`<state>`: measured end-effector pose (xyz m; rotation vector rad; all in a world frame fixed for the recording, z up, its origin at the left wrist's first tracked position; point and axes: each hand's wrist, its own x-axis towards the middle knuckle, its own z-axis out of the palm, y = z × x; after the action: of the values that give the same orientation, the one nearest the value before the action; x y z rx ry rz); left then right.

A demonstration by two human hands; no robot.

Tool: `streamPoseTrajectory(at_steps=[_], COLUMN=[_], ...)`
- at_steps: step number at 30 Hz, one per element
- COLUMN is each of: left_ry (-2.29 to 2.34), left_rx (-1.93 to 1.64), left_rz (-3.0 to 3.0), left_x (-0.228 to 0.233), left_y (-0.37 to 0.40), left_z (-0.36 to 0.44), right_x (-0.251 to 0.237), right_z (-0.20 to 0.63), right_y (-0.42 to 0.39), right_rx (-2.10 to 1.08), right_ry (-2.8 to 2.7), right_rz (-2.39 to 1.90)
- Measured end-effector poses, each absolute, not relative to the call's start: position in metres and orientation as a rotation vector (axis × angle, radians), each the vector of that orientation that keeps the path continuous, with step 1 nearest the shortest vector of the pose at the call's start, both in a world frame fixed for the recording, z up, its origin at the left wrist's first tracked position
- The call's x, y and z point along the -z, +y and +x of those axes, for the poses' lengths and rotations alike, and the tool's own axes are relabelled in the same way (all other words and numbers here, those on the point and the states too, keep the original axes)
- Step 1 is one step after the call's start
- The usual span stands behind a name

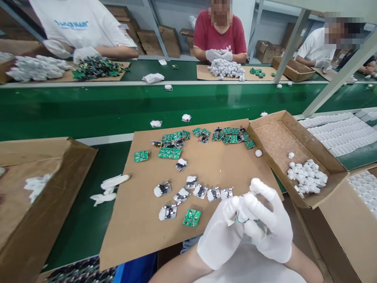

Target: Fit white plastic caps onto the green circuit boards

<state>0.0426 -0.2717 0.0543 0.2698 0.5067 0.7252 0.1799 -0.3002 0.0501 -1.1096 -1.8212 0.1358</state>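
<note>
Both of my hands wear white gloves and meet at the lower right of the cardboard sheet [141, 220]. The fingers of my left hand [222, 234] are closed on a small circuit board with a white piece [242, 215] on it, mostly hidden by the gloves. My right hand [272, 222] has curled fingers pressed to the same piece from the other side. Just left of my hands lie several circuit boards with white pieces [200, 191] and a green board [192, 217], face down. Piles of green boards [232, 135] sit along the sheet's far edge.
An open cardboard box [321, 161] at the right holds small white parts [308, 177]. Another box [67, 177] stands at the left, near crumpled gloves [112, 184]. A green conveyor belt [118, 106] carries white-topped boards [186, 118]. Gloved co-workers sit beyond it; white trays [341, 131] are far right.
</note>
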Motion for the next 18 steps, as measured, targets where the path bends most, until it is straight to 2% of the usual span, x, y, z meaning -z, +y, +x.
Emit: streamPoseTrajectory(at_steps=[4, 10, 18], left_ry=[0.526, 0.549, 0.593], left_rx=[-0.694, -0.861, -0.815], left_rz=[0.251, 0.624, 0.775], left_x=[-0.050, -0.053, -0.062], left_y=[-0.270, -0.268, -0.260], left_z=[0.043, 0.043, 0.039], right_x=[-0.050, -0.073, -0.070], right_z=[0.188, 0.188, 0.187], right_y=[-0.299, -0.299, -0.295], right_rx=[0.048, -0.640, -0.675], right_ry=[-1.975, -1.568, -1.594], right_rz=[-1.056, -1.107, -1.097])
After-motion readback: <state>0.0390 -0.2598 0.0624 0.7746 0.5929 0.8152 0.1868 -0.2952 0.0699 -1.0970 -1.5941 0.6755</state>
